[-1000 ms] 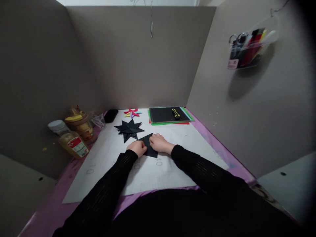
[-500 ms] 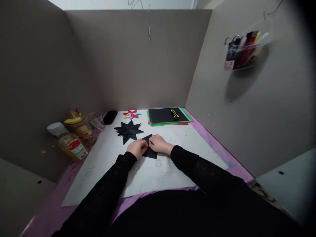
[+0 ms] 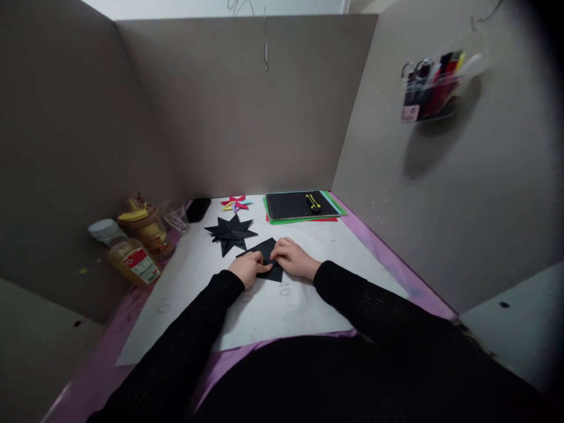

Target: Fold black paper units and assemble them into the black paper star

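Note:
A sheet of black paper (image 3: pixel 267 247) lies on the white work surface between my hands, its edges partly covered by them. On its left part rests my left hand (image 3: pixel 247 268), fingers bent and thumb pressed on the sheet. At the right edge, my right hand (image 3: pixel 294 258) has its fingertips closed together on the paper. Just beyond my left hand sits a pointed black paper star (image 3: pixel 231 230) made of folded pieces. Fine creases in the sheet are too small to make out.
A stack of coloured sheets (image 3: pixel 286 205) with a yellow-black cutter (image 3: pixel 313 204) on top lies at the back. Also there are a multicoloured paper star (image 3: pixel 237 204) and a black phone (image 3: pixel 198 209). A glue bottle (image 3: pixel 140 263) stands left; a tool holder (image 3: pixel 434 94) hangs right.
My hands have drawn slightly apart, the right one moving right. More of the black paper shows between them, and my left thumb now reaches across it.

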### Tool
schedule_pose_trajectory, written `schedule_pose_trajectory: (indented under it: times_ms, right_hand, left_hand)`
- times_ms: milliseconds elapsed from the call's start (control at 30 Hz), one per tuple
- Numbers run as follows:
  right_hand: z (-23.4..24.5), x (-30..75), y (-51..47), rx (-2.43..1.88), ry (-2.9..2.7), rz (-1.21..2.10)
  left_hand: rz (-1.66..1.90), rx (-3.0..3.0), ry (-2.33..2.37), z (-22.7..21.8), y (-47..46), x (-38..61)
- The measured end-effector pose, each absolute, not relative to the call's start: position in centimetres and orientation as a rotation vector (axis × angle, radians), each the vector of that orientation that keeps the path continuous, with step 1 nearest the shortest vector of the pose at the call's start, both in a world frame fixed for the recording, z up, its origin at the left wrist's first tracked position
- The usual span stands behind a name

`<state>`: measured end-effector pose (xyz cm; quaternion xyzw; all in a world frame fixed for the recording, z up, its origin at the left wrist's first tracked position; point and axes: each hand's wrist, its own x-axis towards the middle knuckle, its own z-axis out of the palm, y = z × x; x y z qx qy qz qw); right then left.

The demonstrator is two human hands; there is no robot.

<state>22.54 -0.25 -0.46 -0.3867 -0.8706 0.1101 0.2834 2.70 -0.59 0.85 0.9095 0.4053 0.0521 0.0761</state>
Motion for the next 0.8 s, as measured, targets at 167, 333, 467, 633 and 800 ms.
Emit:
schedule_pose_trajectory:
  times_ms: [167,333,467,633,800]
  right_hand:
    - [0.1,23.6,-4.0,-0.841,-2.638,0.151]
    - [0.0,24.2,-5.8,-0.834,-2.744,0.068]
    - [-0.1,24.3,-6.0,-0.773,-2.733,0.087]
    - [1.0,23.5,-6.3,-0.892,-2.806,0.055]
    - [1.8,21.4,-5.9,-1.022,-2.894,-0.042]
  left_hand:
    - [0.008,2.732,1.206,1.0,-0.6,2.5]
    - [-0.061,2.734,1.244,1.8,-1.0,3.0]
    - [-0.077,2.729,1.252,2.2,-1.2,3.2]
    - [-0.036,2.619,1.237,2.1,-0.5,2.9]
    - [-0.135,2.542,1.173,2.6,1.4,2.9]
